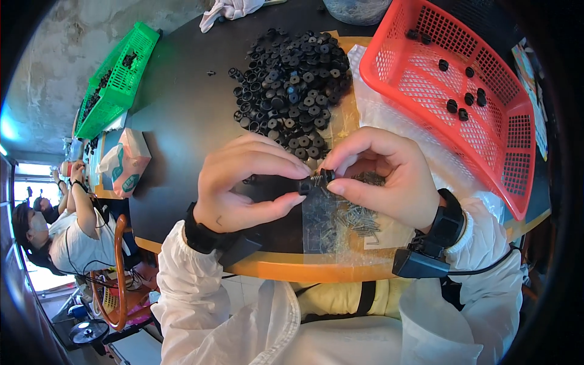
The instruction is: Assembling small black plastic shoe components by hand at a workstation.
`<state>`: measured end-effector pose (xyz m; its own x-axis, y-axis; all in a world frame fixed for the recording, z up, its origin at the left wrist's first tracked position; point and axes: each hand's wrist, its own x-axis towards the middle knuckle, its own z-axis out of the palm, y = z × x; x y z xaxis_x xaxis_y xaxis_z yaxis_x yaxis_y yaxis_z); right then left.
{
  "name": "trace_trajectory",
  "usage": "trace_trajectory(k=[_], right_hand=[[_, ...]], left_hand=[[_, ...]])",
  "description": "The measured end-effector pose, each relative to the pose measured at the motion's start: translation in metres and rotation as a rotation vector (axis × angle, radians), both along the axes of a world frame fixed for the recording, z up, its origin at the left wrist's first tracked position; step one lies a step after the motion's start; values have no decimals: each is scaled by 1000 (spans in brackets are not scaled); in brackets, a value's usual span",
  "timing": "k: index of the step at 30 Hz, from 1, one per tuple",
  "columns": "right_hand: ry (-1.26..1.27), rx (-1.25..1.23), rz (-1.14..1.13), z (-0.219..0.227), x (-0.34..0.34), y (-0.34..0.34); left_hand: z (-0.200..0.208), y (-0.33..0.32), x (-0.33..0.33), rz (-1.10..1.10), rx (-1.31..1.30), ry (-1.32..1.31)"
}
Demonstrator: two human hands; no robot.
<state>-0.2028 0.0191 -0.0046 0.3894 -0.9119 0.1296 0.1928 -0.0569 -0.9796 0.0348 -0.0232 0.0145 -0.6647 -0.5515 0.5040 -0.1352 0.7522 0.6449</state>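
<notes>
Over the table's near side, my left hand pinches a small black plastic part between thumb and fingers. My right hand grips a black round cap by its edge. Between the two parts runs a thin metal piece with ridges; whether it is a screw or a spring I cannot tell. Just beyond my fingers lies a big heap of black plastic caps, some ring-shaped and some with a centre hole. Beneath my right hand are many loose metal pieces on a clear plastic sheet.
A red mesh basket at the right holds several black parts. At the left stand a green basket with black parts and a tissue pack. A cloth lies at the far edge. Another person sits at the left by a chair.
</notes>
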Motion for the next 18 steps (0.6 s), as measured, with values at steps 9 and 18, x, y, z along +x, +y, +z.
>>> trace_trajectory(k=[9,18], right_hand=[[13,-69,-10,-1,2,-1],[33,-58,-3,0,3,-1]], left_hand=[[-3,0,-2,46,-43,8],[-2,0,-3,34,-75,-32]])
